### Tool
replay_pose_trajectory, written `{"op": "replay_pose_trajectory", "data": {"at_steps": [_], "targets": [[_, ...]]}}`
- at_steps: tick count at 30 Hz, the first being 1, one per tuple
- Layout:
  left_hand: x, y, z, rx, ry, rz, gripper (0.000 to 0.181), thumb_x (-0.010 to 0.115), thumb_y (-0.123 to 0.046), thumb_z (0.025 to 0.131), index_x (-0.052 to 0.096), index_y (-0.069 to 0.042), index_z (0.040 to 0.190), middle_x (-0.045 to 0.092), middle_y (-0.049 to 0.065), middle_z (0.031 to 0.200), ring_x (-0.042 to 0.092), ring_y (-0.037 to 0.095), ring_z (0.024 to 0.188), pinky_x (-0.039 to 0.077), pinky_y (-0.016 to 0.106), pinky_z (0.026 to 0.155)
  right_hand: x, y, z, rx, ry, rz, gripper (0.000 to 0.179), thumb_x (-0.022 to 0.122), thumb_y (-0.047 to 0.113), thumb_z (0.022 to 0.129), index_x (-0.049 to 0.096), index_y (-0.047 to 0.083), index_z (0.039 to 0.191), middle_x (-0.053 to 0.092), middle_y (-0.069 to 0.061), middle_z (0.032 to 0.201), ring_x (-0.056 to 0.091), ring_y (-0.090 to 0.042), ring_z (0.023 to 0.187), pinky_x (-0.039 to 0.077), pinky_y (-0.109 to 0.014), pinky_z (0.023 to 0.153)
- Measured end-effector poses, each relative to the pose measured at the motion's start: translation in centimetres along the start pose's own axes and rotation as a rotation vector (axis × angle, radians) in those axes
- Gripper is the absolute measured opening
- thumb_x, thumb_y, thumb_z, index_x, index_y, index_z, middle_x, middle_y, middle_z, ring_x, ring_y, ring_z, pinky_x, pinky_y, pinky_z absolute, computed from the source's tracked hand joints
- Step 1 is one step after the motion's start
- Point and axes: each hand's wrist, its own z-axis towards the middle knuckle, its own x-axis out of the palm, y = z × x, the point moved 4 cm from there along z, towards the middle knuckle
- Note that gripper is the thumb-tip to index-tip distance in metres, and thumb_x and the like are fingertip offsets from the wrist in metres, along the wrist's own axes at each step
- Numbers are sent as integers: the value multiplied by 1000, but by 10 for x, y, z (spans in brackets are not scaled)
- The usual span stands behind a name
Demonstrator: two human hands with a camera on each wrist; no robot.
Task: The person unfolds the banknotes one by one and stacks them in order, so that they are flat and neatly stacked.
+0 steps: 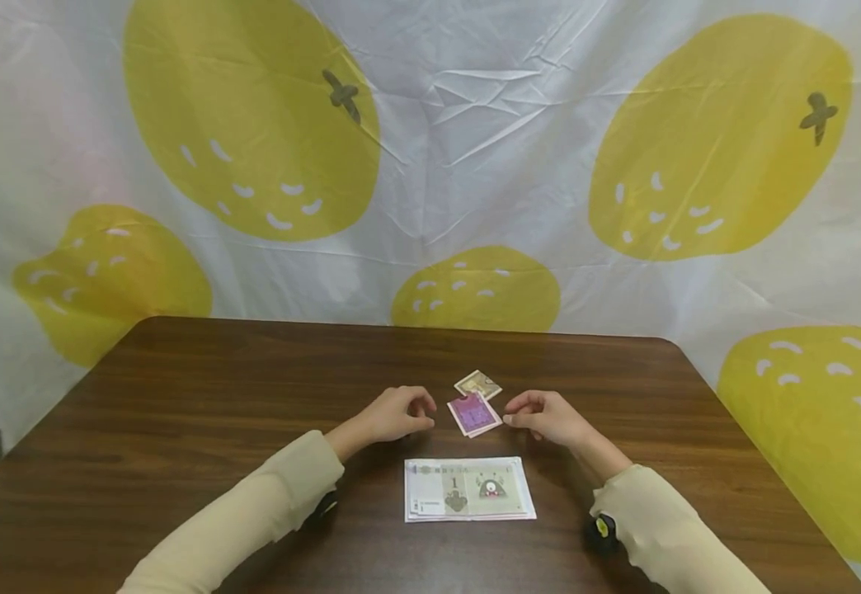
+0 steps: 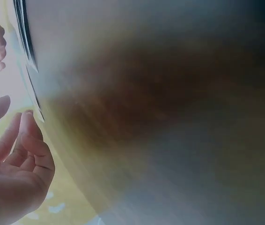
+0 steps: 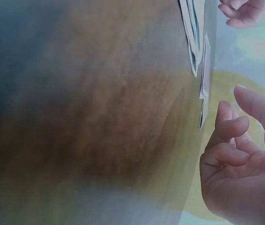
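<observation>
A small purple play banknote [image 1: 474,413] lies on the table, its upper corner overlapping a small yellowish-brown note [image 1: 478,384]. Left of them is my left hand [image 1: 399,414], fingers loosely bent and nothing between them. On the other side my right hand [image 1: 549,418] has its fingertips right at the purple note's right edge; in the right wrist view the thumb and fingers of this hand [image 3: 245,159] stand apart. Closer to me lies a stack of larger banknotes [image 1: 468,489], the top one grey-green with a 1 and a cartoon figure.
The brown wood-grain table [image 1: 215,396] has rounded far corners. Behind it hangs a white cloth [image 1: 475,165] printed with yellow lemons [image 1: 252,124]. A dark wrist device [image 1: 603,532] shows below the right sleeve.
</observation>
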Motion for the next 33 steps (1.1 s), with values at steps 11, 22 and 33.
{"op": "replay_pose_trajectory", "data": {"at_steps": [11, 22, 33], "targets": [[-1, 0, 18, -57, -29, 65, 17, 66, -11, 77, 60, -2, 91, 54, -3, 66, 48, 8, 57, 40, 24, 60, -3, -6, 14, 52, -11, -22, 24, 66, 13, 76, 60, -3, 94, 48, -2, 57, 39, -10, 44, 28, -22, 39], [4, 5, 32, -117, -26, 17, 21, 66, -10, 77, 62, 0, 94, 56, -1, 70, 49, 9, 60, 41, 23, 59, 6, -9, 20, 71, 17, -27, 26, 66, 11, 76, 59, -3, 97, 46, -1, 55, 40, -10, 43, 26, -21, 38], [12, 8, 42, -173, 5, -3, 26, 68, -15, 76, 63, -3, 99, 59, 5, 82, 54, 17, 72, 43, 27, 64, 12, -3, 20, 60, 50, -35, 26, 65, 9, 76, 56, -4, 97, 50, -1, 59, 39, -9, 41, 28, -21, 37]]}}
